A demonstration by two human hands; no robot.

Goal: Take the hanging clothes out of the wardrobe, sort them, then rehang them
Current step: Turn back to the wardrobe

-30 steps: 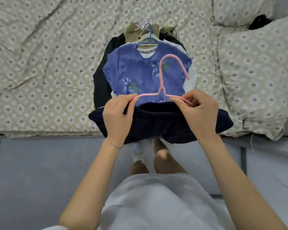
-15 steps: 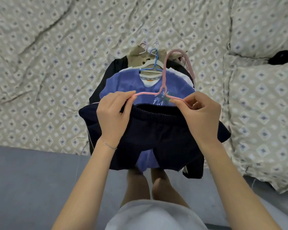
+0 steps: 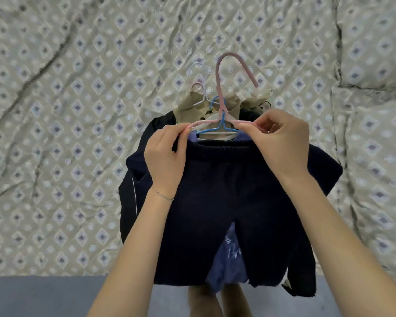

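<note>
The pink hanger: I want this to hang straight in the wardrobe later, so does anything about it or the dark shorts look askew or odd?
Nothing stands out. The pink hanger sits level, left hand and right hand pinching its shoulders. The dark shorts hang evenly below it, waistband straight, over the clothes pile on the bed.

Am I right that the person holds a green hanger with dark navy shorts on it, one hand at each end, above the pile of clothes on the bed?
Not quite: the hanger is pink, not green, as the head view shows. The rest holds: the left hand and the right hand pinch its two ends, the dark navy shorts hang from it, and it is held over the pile of clothes on the bed.
</note>
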